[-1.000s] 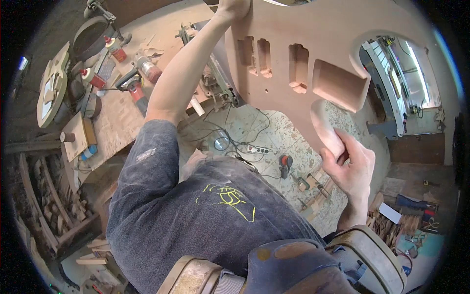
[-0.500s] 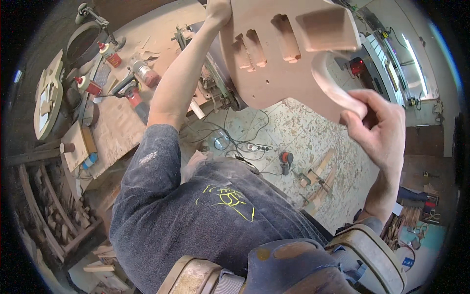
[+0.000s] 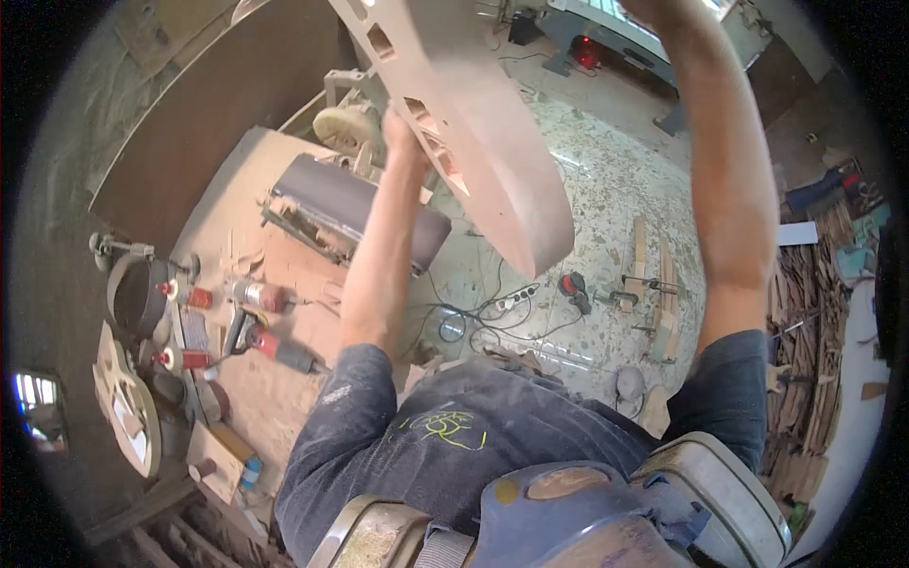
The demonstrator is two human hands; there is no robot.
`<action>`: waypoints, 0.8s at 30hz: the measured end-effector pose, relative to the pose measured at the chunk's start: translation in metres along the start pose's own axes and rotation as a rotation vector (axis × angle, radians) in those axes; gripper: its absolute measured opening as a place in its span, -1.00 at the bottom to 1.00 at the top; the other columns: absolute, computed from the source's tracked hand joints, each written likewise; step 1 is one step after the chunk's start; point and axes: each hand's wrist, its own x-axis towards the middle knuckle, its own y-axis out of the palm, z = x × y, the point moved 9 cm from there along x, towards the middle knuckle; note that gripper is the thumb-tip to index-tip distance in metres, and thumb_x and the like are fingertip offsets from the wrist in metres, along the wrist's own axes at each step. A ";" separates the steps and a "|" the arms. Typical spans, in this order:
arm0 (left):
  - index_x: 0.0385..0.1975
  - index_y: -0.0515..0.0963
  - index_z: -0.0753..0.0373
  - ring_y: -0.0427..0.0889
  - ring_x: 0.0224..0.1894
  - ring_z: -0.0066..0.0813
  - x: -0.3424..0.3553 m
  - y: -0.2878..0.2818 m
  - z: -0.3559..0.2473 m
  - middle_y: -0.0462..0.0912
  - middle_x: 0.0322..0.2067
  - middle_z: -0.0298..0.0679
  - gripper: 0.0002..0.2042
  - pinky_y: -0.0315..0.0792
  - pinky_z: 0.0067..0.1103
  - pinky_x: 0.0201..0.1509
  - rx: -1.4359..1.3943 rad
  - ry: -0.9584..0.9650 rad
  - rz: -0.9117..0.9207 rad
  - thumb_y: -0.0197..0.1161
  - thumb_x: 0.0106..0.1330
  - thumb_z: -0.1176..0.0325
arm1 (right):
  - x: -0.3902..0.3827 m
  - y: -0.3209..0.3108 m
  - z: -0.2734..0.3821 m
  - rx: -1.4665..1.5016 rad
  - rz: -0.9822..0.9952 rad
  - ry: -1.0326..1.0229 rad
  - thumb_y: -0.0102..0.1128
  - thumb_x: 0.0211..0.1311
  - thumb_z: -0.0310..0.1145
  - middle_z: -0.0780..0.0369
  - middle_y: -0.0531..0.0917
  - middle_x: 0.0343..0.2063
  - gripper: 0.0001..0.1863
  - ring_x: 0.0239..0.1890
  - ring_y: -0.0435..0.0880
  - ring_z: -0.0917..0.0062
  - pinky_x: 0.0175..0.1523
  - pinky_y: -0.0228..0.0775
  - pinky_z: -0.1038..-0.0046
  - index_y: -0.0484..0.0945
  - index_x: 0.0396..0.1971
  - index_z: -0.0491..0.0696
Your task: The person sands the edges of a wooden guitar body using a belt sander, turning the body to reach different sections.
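Head view: a dusty counter [image 3: 222, 222] spans the left of the frame, bearing bottles [image 3: 197, 296] and a red tool [image 3: 282, 350]; the flecked floor [image 3: 615, 204] at centre right holds a sander [image 3: 575, 289]. The guitar body [image 3: 492, 142] slants, raised, at upper centre. The left arm reaches up, left hand [image 3: 401, 133] clamped on its edge; the right hand [image 3: 653, 8] — cropped at upper right — I cannot tell.

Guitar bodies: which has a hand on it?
The pinkish body at top centre, the left hand at its edge; the yellowish body at far left has no hand near it.
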 end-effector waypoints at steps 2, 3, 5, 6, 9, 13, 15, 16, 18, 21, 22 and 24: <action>0.06 0.43 0.39 0.73 -0.24 -0.09 0.018 -0.006 0.063 0.65 -0.15 0.03 -0.55 0.70 -0.24 -0.27 0.094 -0.076 0.042 -0.14 0.52 0.08 | -0.021 -0.023 -0.047 0.036 0.022 0.088 -0.04 0.43 0.23 0.29 0.59 -0.50 -0.34 -0.40 0.62 0.64 -0.25 0.47 0.57 0.58 -0.10 -0.17; 0.06 0.42 0.39 0.72 -0.23 -0.10 0.016 0.004 0.094 0.64 -0.14 0.03 -0.54 0.69 -0.25 -0.25 0.127 -0.127 0.056 -0.15 0.52 0.07 | -0.045 -0.037 -0.065 0.068 -0.096 0.167 0.07 0.40 0.10 0.29 0.61 -0.49 -0.45 -0.41 0.61 0.63 -0.27 0.45 0.57 0.59 -0.09 -0.16; 0.08 0.41 0.39 0.71 -0.20 -0.11 -0.008 0.005 0.122 0.63 -0.12 0.03 -0.51 0.67 -0.25 -0.22 0.126 -0.201 0.028 -0.16 0.52 0.04 | -0.090 -0.032 -0.138 0.180 -0.165 0.340 0.13 0.37 0.07 0.21 0.64 -0.31 -0.45 -0.25 0.63 0.53 -0.13 0.50 0.48 0.56 0.01 -0.15; 0.09 0.41 0.39 0.70 -0.19 -0.12 -0.019 0.015 0.141 0.63 -0.11 0.03 -0.50 0.66 -0.25 -0.20 0.132 -0.243 0.041 -0.17 0.52 0.03 | -0.123 -0.033 -0.193 0.213 -0.153 0.454 0.07 0.37 0.18 0.12 0.66 -0.14 -0.33 -0.07 0.66 0.43 0.02 0.55 0.39 0.53 0.12 -0.16; 0.11 0.40 0.38 0.69 -0.15 -0.14 -0.048 0.034 0.185 0.61 -0.08 0.02 -0.47 0.63 -0.26 -0.14 0.150 -0.342 0.055 -0.19 0.51 -0.01 | -0.278 0.016 -0.283 0.400 -0.305 0.959 -0.06 0.27 0.42 0.01 0.53 0.11 -0.08 0.16 0.54 0.28 0.19 0.46 0.13 0.39 0.26 -0.15; 0.14 0.39 0.38 0.66 -0.11 -0.16 -0.088 0.036 0.216 0.59 -0.03 0.01 -0.42 0.59 -0.28 -0.07 0.167 -0.423 0.028 -0.22 0.51 -0.06 | -0.412 0.133 -0.275 1.347 -0.330 1.209 0.07 0.32 0.29 0.05 0.51 0.10 -0.18 0.06 0.61 0.29 -0.01 0.62 0.22 0.35 0.23 -0.18; 0.16 0.38 0.38 0.65 -0.08 -0.17 -0.106 0.040 0.226 0.58 -0.01 0.01 -0.40 0.57 -0.28 -0.03 0.168 -0.459 0.023 -0.23 0.51 -0.09 | -0.420 0.144 -0.247 1.414 -0.441 1.129 0.04 0.37 0.20 0.06 0.54 0.09 -0.24 0.03 0.63 0.32 0.01 0.61 0.28 0.35 0.24 -0.19; 0.17 0.38 0.37 0.65 -0.07 -0.18 -0.112 0.043 0.230 0.57 0.00 0.01 -0.39 0.56 -0.28 -0.01 0.173 -0.473 0.023 -0.24 0.51 -0.10 | -0.421 0.140 -0.240 1.461 -0.554 1.044 0.01 0.43 0.12 0.07 0.56 0.07 -0.30 0.00 0.66 0.35 0.03 0.60 0.35 0.34 0.24 -0.20; 0.18 0.37 0.37 0.64 -0.04 -0.19 -0.126 0.044 0.229 0.56 0.02 0.01 -0.37 0.54 -0.29 0.03 0.184 -0.481 0.011 -0.25 0.50 -0.13 | -0.433 0.143 -0.237 1.529 -0.565 1.056 0.00 0.45 0.07 0.08 0.59 0.04 -0.34 -0.02 0.67 0.37 0.07 0.58 0.37 0.35 0.25 -0.20; 0.21 0.36 0.37 0.62 -0.01 -0.21 -0.143 0.056 0.215 0.54 0.06 0.00 -0.33 0.52 -0.30 0.09 0.191 -0.485 0.014 -0.27 0.50 -0.17 | -0.451 0.138 -0.243 1.654 -0.593 1.014 -0.01 0.46 -0.02 0.09 0.63 -0.01 -0.40 -0.04 0.68 0.36 0.10 0.55 0.36 0.34 0.25 -0.20; 0.21 0.35 0.37 0.61 0.00 -0.21 -0.148 0.065 0.207 0.54 0.07 0.00 -0.32 0.51 -0.30 0.10 0.192 -0.481 0.025 -0.28 0.50 -0.18 | -0.456 0.136 -0.245 1.717 -0.625 0.949 -0.02 0.46 -0.05 0.09 0.64 -0.04 -0.42 -0.04 0.68 0.33 0.11 0.55 0.34 0.34 0.25 -0.21; 0.23 0.35 0.36 0.60 0.03 -0.23 -0.152 0.085 0.179 0.53 0.09 -0.01 -0.30 0.49 -0.31 0.14 0.211 -0.464 0.062 -0.29 0.50 -0.21 | -0.470 0.132 -0.248 1.750 -0.602 0.926 0.02 0.44 -0.06 0.09 0.63 -0.01 -0.41 -0.01 0.66 0.31 0.12 0.54 0.32 0.33 0.26 -0.20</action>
